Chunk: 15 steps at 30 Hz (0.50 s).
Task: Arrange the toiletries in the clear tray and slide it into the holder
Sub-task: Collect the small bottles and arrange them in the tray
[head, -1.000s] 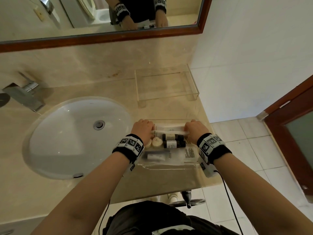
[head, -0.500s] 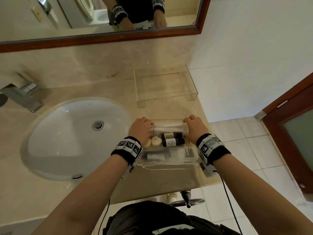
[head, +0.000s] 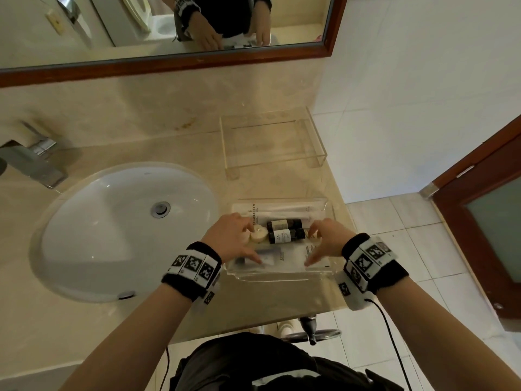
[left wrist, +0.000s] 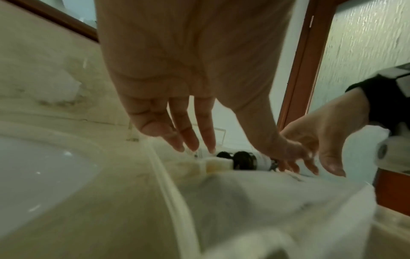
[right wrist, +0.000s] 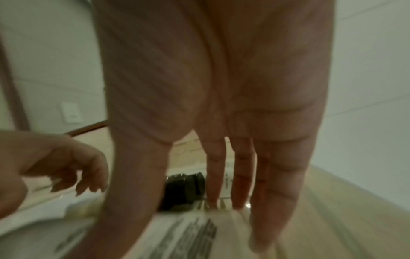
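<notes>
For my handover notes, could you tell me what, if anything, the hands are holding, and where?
Nothing is held. Both the left hand and the right hand hover open over the tray.

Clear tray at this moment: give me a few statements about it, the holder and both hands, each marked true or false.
1. The clear tray sits inside the holder. False: it lies on the counter, nearer the person.
2. Two dark bottles lie in the tray. True.
3. The left hand grips a bottle. False: its fingers are relaxed over the tray.
4. The holder stands against the wall beyond the tray. True.
5. The right hand rests in the sink. False: it is over the tray.
</notes>
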Each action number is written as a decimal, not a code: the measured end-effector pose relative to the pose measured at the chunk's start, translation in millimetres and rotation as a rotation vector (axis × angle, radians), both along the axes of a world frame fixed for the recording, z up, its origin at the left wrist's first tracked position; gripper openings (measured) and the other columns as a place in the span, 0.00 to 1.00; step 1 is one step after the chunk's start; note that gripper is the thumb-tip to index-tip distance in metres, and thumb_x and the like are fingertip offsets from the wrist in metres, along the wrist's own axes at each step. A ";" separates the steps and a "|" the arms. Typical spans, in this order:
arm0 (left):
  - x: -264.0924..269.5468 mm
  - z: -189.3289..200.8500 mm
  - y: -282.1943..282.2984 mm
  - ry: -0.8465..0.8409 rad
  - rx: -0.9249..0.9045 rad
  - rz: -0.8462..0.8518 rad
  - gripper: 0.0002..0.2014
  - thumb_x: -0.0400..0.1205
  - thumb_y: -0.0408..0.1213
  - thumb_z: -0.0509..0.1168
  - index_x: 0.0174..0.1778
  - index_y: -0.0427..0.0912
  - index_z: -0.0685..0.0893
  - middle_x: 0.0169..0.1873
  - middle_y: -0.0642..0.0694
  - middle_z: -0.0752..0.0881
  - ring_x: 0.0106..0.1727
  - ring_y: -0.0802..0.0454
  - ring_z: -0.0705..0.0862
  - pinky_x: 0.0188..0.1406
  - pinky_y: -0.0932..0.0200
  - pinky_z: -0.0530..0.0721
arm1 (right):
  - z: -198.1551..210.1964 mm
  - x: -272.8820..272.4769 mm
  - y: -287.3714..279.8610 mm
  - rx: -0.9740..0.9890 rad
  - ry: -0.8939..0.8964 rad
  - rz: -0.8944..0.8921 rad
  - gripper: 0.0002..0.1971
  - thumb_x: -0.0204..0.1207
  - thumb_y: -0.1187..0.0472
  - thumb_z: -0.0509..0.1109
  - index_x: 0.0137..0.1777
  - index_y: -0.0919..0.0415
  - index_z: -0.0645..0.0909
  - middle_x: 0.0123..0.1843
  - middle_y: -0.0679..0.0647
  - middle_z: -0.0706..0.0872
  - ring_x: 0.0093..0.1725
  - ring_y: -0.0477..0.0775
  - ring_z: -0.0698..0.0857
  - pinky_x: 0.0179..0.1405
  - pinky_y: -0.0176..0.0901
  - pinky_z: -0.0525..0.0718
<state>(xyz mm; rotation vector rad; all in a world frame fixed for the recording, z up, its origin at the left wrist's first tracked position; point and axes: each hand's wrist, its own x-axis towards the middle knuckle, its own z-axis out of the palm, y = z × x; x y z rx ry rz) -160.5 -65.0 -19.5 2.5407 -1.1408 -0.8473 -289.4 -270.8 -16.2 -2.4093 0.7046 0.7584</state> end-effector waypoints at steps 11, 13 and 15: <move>-4.0 -14.2 3.0 -0.059 -0.007 0.002 0.29 0.62 0.60 0.76 0.54 0.53 0.77 0.54 0.54 0.77 0.54 0.53 0.75 0.56 0.59 0.76 | -11.3 -3.2 10.2 -0.127 -0.139 0.039 0.36 0.59 0.49 0.83 0.65 0.57 0.74 0.64 0.53 0.77 0.63 0.54 0.75 0.64 0.45 0.76; -3.7 -14.2 2.7 -0.060 -0.018 0.018 0.29 0.62 0.59 0.77 0.53 0.51 0.77 0.51 0.55 0.77 0.52 0.53 0.75 0.53 0.59 0.76 | -11.2 -3.1 9.7 -0.136 -0.136 0.041 0.35 0.59 0.49 0.83 0.65 0.57 0.74 0.64 0.53 0.77 0.64 0.54 0.76 0.63 0.45 0.77; -4.5 -14.0 2.5 -0.060 -0.022 0.012 0.28 0.62 0.58 0.77 0.53 0.50 0.77 0.49 0.55 0.76 0.52 0.53 0.76 0.53 0.59 0.76 | -10.1 -4.1 9.4 -0.148 -0.138 0.037 0.34 0.60 0.49 0.82 0.65 0.56 0.74 0.65 0.53 0.76 0.65 0.55 0.75 0.64 0.46 0.77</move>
